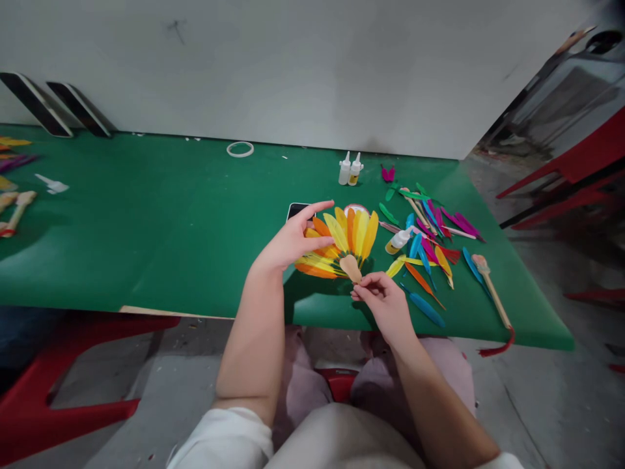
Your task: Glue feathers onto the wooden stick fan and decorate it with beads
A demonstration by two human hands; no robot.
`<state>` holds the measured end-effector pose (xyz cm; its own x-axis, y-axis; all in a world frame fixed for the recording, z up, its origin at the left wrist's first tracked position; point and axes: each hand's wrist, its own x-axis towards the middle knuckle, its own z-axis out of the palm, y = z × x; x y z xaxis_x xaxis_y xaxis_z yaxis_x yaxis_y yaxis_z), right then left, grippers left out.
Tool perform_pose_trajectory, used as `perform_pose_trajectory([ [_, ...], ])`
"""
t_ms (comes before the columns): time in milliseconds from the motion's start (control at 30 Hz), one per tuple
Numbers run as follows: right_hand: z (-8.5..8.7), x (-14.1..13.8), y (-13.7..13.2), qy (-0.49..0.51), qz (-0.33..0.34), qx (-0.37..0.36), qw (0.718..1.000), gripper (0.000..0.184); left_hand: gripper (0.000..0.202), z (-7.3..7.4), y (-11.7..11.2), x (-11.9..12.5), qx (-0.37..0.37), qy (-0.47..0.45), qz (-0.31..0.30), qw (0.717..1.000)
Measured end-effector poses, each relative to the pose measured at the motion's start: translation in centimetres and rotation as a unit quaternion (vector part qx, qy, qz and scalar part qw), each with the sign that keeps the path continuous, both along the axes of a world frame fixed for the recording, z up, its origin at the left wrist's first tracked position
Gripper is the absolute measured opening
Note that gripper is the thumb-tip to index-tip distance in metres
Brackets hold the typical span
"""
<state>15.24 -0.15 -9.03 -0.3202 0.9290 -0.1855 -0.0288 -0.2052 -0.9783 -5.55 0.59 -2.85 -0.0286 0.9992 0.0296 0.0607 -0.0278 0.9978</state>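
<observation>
Currently the right hand [383, 296] is pinched shut on the lower end of a wooden handle [350, 266], thumb and fingertips closed around it just above the near edge of the tabletop [146, 228]. The left hand [291, 242] is spread open, its fingers stretched flat across the left side of the feather fan [344, 240], whose yellow and orange feathers radiate upward from that handle. The fan sits between the two hands, near the front edge of the green tabletop.

Just behind the left fingertips lies a dark phone [295, 209], and a tape roll [356, 208] peeks out behind the fan's top. To the right, a small glue bottle [398, 240] lies on its side among scattered loose feathers [432, 238] in blue, magenta, green and orange. Farther right lies a second wooden stick [491, 292] with a red tassel at its end. Two upright glue bottles [350, 169] stand toward the back, and a white ring [240, 149] lies near the wall.
</observation>
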Motion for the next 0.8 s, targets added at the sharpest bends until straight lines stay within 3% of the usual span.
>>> perform_pose_trajectory([
  [633,-0.32,0.44,-0.02,-0.032,0.011,0.032,0.999,0.023,0.05,-0.49,0.36,-0.02,0.001,-0.058,0.092,0.994],
  [800,-0.28,0.53,-0.02,-0.041,0.011,0.037,0.998,0.023,0.049,-0.02,0.36,-0.22,0.03,-0.068,0.151,0.986],
])
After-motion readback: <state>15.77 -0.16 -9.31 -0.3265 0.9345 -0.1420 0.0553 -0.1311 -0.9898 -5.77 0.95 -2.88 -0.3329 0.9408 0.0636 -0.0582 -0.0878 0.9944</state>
